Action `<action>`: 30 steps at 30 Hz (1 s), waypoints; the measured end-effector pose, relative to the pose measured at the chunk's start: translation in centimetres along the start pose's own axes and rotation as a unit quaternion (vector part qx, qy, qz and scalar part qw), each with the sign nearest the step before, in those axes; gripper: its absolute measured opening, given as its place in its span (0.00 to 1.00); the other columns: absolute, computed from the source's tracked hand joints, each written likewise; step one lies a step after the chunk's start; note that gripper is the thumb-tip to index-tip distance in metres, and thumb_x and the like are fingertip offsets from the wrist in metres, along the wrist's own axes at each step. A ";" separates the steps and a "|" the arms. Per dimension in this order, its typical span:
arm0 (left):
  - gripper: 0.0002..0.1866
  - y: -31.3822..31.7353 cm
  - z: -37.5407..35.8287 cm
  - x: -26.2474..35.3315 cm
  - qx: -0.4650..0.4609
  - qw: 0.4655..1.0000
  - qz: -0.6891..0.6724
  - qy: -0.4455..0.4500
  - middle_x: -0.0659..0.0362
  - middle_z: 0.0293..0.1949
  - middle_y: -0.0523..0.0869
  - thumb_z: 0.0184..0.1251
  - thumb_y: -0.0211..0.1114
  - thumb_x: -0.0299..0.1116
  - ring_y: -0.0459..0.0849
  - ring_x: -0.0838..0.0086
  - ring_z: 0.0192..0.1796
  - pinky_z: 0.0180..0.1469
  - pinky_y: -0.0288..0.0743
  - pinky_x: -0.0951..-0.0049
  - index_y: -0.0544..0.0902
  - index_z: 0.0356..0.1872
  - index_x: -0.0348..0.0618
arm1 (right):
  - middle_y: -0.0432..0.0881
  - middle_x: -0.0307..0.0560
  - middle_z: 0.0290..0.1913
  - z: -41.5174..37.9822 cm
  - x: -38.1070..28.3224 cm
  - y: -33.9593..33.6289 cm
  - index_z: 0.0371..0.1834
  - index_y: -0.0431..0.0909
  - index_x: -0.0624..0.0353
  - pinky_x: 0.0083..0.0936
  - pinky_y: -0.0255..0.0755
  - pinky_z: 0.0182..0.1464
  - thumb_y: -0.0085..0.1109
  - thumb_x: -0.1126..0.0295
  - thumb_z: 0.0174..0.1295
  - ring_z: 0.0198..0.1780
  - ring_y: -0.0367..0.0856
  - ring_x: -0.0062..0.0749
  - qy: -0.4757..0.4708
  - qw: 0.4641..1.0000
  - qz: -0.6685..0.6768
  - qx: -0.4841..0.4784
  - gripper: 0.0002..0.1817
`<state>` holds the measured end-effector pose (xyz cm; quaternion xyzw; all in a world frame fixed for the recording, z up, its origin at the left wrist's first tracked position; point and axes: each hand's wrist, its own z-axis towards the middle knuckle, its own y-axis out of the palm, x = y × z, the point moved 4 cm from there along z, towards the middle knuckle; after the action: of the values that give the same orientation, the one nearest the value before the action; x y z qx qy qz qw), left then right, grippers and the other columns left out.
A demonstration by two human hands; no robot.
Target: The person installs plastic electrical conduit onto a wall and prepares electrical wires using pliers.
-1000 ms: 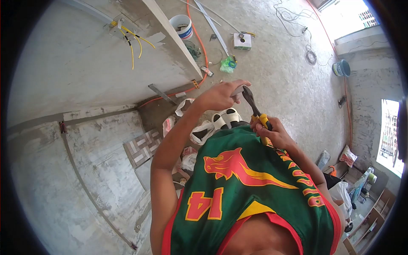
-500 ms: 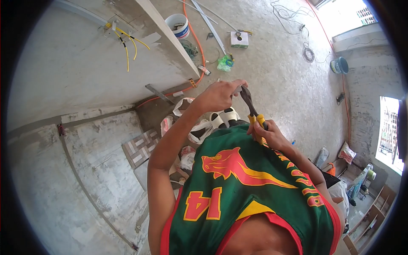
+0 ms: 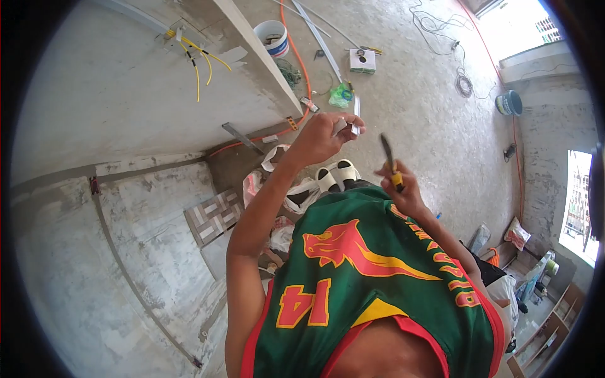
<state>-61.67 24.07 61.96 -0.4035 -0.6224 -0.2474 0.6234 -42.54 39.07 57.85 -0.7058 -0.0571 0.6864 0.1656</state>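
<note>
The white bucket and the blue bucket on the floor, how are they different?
The white bucket has a blue band and stands near the wall; the blue bucket is dark all over and stands by the bright doorway. The white bucket has bits inside; the blue bucket's inside is too dark to tell. Both are round, open-topped and on the concrete floor.

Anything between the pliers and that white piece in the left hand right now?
Nothing visible. The pliers in the right hand sit apart from the short white piece pinched in the left hand, with only open air and the floor far below showing in the gap.
</note>
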 end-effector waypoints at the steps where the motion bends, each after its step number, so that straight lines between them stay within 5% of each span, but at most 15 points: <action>1: 0.12 0.0 -0.3 -0.2 -0.004 0.999 -0.033 -0.006 0.53 0.40 0.92 0.68 0.67 0.26 0.88 0.78 0.34 0.41 0.81 0.76 0.85 0.50 0.33 | 0.77 0.46 0.46 0.4 0.4 -0.3 0.41 0.78 0.65 0.28 0.73 0.47 0.63 0.73 0.62 0.43 0.77 0.28 -0.029 0.997 -0.048 0.046 0.08; 6: 0.10 0.3 -1.5 -1.0 0.002 0.986 -0.156 -0.050 0.53 0.37 0.92 0.70 0.68 0.29 0.84 0.81 0.30 0.36 0.79 0.79 0.86 0.46 0.33 | 0.75 0.42 0.46 5.4 0.8 0.4 0.52 0.83 0.61 0.24 0.70 0.40 0.79 0.72 0.48 0.39 0.74 0.26 -0.022 0.988 -0.098 0.115 0.25; 10: 0.11 0.6 -2.4 -1.9 0.050 0.985 -0.140 -0.090 0.55 0.34 0.92 0.70 0.68 0.32 0.79 0.83 0.25 0.32 0.75 0.80 0.87 0.46 0.34 | 0.77 0.48 0.41 7.2 1.5 4.0 0.46 0.85 0.61 0.36 0.71 0.45 0.75 0.69 0.53 0.43 0.78 0.43 -0.097 0.994 -0.022 0.043 0.17; 14: 0.16 0.3 -3.7 -4.3 0.121 0.985 -0.053 -0.109 0.58 0.33 0.92 0.72 0.66 0.35 0.78 0.83 0.24 0.31 0.75 0.78 0.84 0.53 0.35 | 0.77 0.47 0.44 6.5 4.2 7.9 0.33 0.80 0.68 0.32 0.72 0.45 0.68 0.70 0.61 0.45 0.79 0.37 0.014 0.999 0.003 0.043 0.10; 17: 0.20 0.2 -5.4 -6.8 0.130 0.976 -0.019 -0.175 0.49 0.46 0.90 0.74 0.61 0.34 0.87 0.75 0.42 0.45 0.78 0.73 0.78 0.61 0.33 | 0.78 0.46 0.42 5.7 8.5 10.2 0.34 0.79 0.66 0.33 0.72 0.45 0.67 0.70 0.62 0.44 0.79 0.34 0.028 0.996 -0.007 0.090 0.09; 19: 0.22 0.5 -7.7 -12.4 0.160 0.972 0.146 0.088 0.45 0.62 0.80 0.77 0.54 0.32 0.79 0.65 0.63 0.64 0.72 0.65 0.72 0.67 0.34 | 0.80 0.45 0.40 3.8 16.4 13.0 0.42 0.78 0.63 0.35 0.73 0.46 0.65 0.71 0.64 0.43 0.79 0.33 0.222 0.968 0.063 0.103 0.09; 20: 0.21 1.2 -8.9 -17.4 0.157 0.982 -0.080 -0.068 0.46 0.71 0.71 0.79 0.48 0.30 0.67 0.59 0.74 0.76 0.58 0.61 0.73 0.68 0.34 | 0.82 0.45 0.39 2.4 20.7 14.3 0.47 0.76 0.60 0.35 0.74 0.47 0.66 0.70 0.63 0.44 0.79 0.33 0.160 0.979 -0.037 0.122 0.13; 22: 0.20 2.4 -7.7 -18.5 0.150 0.974 -0.076 -0.154 0.47 0.69 0.72 0.79 0.49 0.30 0.67 0.61 0.72 0.73 0.58 0.62 0.73 0.67 0.34 | 0.84 0.52 0.43 1.2 25.8 16.0 0.48 0.78 0.59 0.41 0.75 0.49 0.73 0.62 0.56 0.45 0.82 0.42 0.189 0.948 -0.206 0.154 0.21; 23: 0.20 2.9 -6.8 -18.5 0.148 0.970 -0.084 -0.175 0.48 0.68 0.72 0.79 0.49 0.30 0.68 0.61 0.70 0.72 0.59 0.63 0.74 0.66 0.34 | 0.84 0.52 0.42 1.3 24.9 15.5 0.47 0.79 0.58 0.43 0.75 0.49 0.73 0.59 0.55 0.44 0.82 0.45 0.249 0.953 -0.050 0.163 0.21; 24: 0.19 3.5 -5.8 -18.6 0.147 0.967 -0.094 -0.187 0.48 0.66 0.72 0.79 0.50 0.30 0.68 0.62 0.69 0.71 0.59 0.63 0.74 0.65 0.34 | 0.84 0.51 0.41 1.7 23.5 15.0 0.45 0.79 0.57 0.43 0.75 0.47 0.73 0.59 0.55 0.42 0.82 0.44 0.158 0.969 -0.036 0.187 0.20; 26: 0.19 4.6 -3.6 -17.9 0.140 0.963 -0.106 -0.205 0.49 0.64 0.73 0.78 0.50 0.30 0.68 0.64 0.66 0.68 0.60 0.64 0.75 0.64 0.34 | 0.83 0.54 0.42 3.7 24.9 15.6 0.45 0.78 0.60 0.42 0.75 0.48 0.72 0.56 0.57 0.43 0.82 0.45 0.256 0.942 -0.051 0.210 0.22; 30: 0.17 6.5 -1.3 -17.3 0.129 0.961 -0.105 -0.221 0.51 0.59 0.74 0.78 0.51 0.30 0.69 0.66 0.61 0.63 0.61 0.66 0.76 0.61 0.34 | 0.83 0.57 0.44 6.6 19.6 12.2 0.48 0.78 0.62 0.41 0.74 0.48 0.69 0.55 0.60 0.46 0.83 0.50 0.205 0.956 -0.003 0.211 0.23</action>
<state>-57.40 23.29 43.94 -0.2969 -0.8102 -0.1332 0.4875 -49.86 34.64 35.37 -0.7801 0.1223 0.5230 0.3209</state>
